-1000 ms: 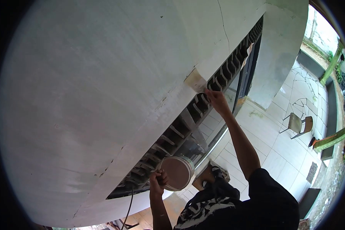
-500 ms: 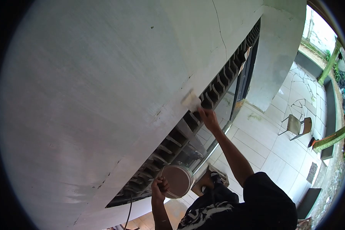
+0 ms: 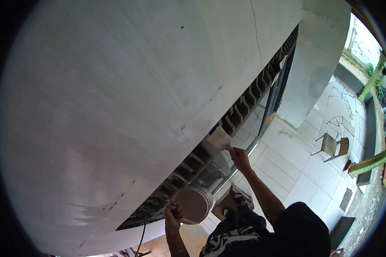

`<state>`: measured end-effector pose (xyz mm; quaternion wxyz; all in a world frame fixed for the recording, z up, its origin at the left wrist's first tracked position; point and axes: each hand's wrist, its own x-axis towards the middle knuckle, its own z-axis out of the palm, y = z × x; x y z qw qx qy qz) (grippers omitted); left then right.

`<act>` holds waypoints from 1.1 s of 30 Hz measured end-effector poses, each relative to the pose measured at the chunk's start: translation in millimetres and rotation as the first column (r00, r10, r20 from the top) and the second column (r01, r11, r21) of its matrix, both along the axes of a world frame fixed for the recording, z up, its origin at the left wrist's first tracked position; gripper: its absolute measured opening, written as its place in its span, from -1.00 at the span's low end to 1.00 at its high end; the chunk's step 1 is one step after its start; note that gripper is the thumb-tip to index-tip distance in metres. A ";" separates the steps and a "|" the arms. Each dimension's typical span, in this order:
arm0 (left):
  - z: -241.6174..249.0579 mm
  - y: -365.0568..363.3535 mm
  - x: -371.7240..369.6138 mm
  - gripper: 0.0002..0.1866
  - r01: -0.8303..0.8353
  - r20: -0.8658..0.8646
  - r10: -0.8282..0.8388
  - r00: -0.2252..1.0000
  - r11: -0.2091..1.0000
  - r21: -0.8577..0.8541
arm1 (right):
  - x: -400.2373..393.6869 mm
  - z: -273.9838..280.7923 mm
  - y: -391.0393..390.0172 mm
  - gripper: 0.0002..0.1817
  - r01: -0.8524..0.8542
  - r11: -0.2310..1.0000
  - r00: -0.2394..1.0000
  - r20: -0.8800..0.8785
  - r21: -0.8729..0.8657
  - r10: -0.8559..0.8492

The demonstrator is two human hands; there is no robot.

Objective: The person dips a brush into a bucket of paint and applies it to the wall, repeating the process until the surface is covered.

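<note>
My right hand (image 3: pixel 241 159) is closed around the handle of a wide paintbrush (image 3: pixel 220 138) with a pale, broad head. The brush lies in front of the slatted vent openings, just off the lower edge of the pale wall (image 3: pixel 116 94). Low down, my left hand (image 3: pixel 174 214) grips the rim of a round bucket (image 3: pixel 210 201). A smooth greyish-brown surface shows inside the bucket. Fine streaks and several small cracks or chips mark the wall.
Dark slatted vents (image 3: pixel 240 111) run diagonally along the wall's edge. My feet stand on a wooden platform (image 3: pixel 221 210). A chair (image 3: pixel 329 144) stands on the tiled floor (image 3: pixel 287 158) to the right. A dark cable (image 3: pixel 140 240) hangs at lower left.
My right hand has drawn the paintbrush down and away from the wall surface, past its edge. The bucket in my left hand has shifted slightly left in view.
</note>
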<state>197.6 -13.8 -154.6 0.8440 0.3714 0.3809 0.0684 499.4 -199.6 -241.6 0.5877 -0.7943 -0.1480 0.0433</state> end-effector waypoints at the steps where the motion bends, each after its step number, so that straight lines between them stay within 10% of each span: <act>1: 0.6 2.2 0.5 -0.94 0.011 -0.007 -0.011 1.000 1.000 -0.006 | -3.3 13.7 -3.2 -0.51 0.014 0.995 0.999 -0.051 0.100 -0.009; 4: -0.2 -1.8 7.4 -0.95 -0.009 -0.002 0.009 1.000 1.000 -0.003 | 15.4 71.8 30.0 -0.51 -0.047 0.983 0.992 0.123 0.178 0.025; 10: -4.7 5.0 -1.2 -0.95 -0.034 0.003 0.034 0.999 0.999 -0.015 | -12.1 -9.9 1.6 -0.51 -0.014 0.999 1.000 0.014 -0.046 0.014; 14: -8.2 6.9 -4.8 -0.95 -0.061 0.007 0.061 0.998 0.997 -0.040 | -16.9 81.3 16.3 -0.46 -0.037 0.995 0.997 0.077 0.095 0.030; 21: -5.5 5.7 -3.6 -0.95 -0.053 0.048 0.055 0.997 0.998 -0.034 | -49.8 -8.3 24.5 -0.50 -0.047 0.998 0.998 -0.035 -0.034 0.046; 26: -11.1 8.1 -7.7 -0.94 -0.099 0.078 0.102 0.992 0.994 -0.043 | -55.5 67.0 54.3 -0.49 -0.113 0.989 0.994 0.021 0.100 0.111; 33: -11.7 12.0 -18.3 -0.95 -0.093 0.095 0.095 0.991 0.995 -0.025 | -91.7 -34.8 26.4 -0.55 -0.078 0.997 0.997 -0.015 -0.018 0.078</act>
